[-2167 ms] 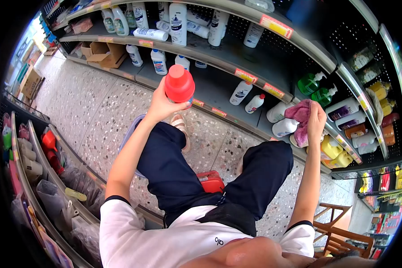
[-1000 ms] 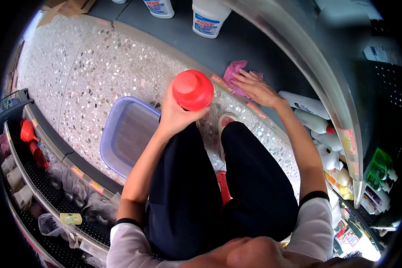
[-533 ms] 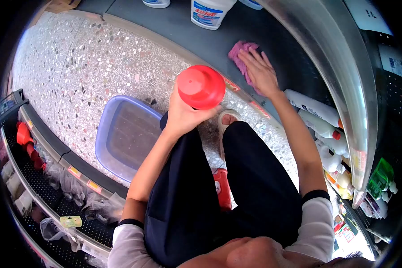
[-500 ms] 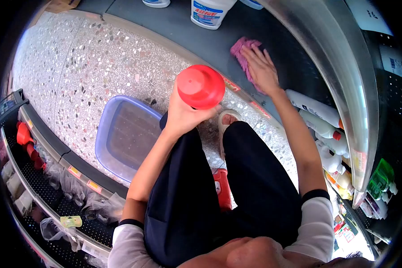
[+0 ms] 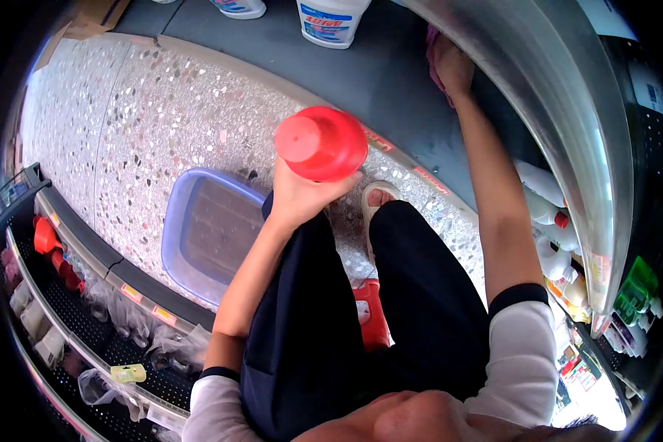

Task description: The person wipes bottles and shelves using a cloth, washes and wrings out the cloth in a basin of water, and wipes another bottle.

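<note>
My left hand (image 5: 302,195) is wrapped around a red bottle (image 5: 323,144), seen from above with its cap toward me, over the floor in front of the shelf. Reaching deep onto the dark grey lower shelf (image 5: 390,103), my right hand (image 5: 453,65) presses a pink cloth (image 5: 436,62) against the surface. The upper shelf's metal edge hides some of the cloth, and the right fingers are only partly visible. A white bottle with a blue label (image 5: 333,22) stands on the same shelf, left of the right hand.
A purple-rimmed plastic basin (image 5: 171,243) sits on the speckled floor to my left. Behind it, a low rack (image 5: 81,317) holds bagged goods. The curved metal shelf edge (image 5: 560,140) overhangs my right arm. White bottles (image 5: 541,188) lie near my right elbow.
My right hand has slid the pink cloth farther back and right, partly under the upper shelf edge. The red bottle in my left hand has shifted slightly left.
</note>
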`<control>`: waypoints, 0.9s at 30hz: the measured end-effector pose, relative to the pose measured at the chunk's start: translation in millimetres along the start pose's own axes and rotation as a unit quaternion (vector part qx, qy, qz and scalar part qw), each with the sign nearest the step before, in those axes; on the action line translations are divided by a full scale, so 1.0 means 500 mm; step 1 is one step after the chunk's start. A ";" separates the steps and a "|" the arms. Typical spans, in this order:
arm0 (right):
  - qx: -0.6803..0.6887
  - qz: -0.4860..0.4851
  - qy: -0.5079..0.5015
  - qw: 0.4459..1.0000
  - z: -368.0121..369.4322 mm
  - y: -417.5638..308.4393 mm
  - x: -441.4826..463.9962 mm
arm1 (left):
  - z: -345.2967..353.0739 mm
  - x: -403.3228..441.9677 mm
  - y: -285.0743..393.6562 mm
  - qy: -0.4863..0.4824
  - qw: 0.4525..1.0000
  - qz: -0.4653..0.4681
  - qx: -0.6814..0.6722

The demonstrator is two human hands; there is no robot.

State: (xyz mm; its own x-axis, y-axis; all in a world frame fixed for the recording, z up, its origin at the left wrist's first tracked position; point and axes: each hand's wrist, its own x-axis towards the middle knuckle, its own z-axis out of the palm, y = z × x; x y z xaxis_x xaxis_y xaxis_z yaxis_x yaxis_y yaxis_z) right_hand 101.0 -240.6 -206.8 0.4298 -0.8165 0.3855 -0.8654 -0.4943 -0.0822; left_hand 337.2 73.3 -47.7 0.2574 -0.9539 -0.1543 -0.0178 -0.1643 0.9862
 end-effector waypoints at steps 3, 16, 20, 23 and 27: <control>-0.004 0.034 0.013 0.999 -0.029 -0.005 0.012 | -0.004 -0.005 0.002 0.004 1.000 -0.009 0.003; 0.023 0.118 -0.014 0.993 -0.080 -0.029 -0.088 | -0.007 -0.017 -0.012 0.027 0.999 -0.004 -0.018; 0.054 0.043 -0.044 0.997 -0.167 -0.109 -0.184 | -0.001 -0.016 -0.013 0.035 0.999 0.015 -0.006; 0.066 0.040 -0.144 0.987 -0.172 -0.106 -0.227 | 0.002 -0.016 -0.012 0.027 1.000 0.008 0.003; 0.234 -0.092 -0.215 0.944 -0.242 -0.127 -0.256 | 0.010 -0.008 -0.001 0.013 1.000 -0.003 0.003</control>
State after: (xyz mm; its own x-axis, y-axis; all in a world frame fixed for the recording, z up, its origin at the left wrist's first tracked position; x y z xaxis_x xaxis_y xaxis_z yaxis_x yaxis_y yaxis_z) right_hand 69.7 -68.8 -139.9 0.7139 -0.6996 0.0321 -0.6001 -0.6347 -0.4869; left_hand 331.3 75.7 -47.9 0.2830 -0.9461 -0.1576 -0.0223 -0.1708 0.9851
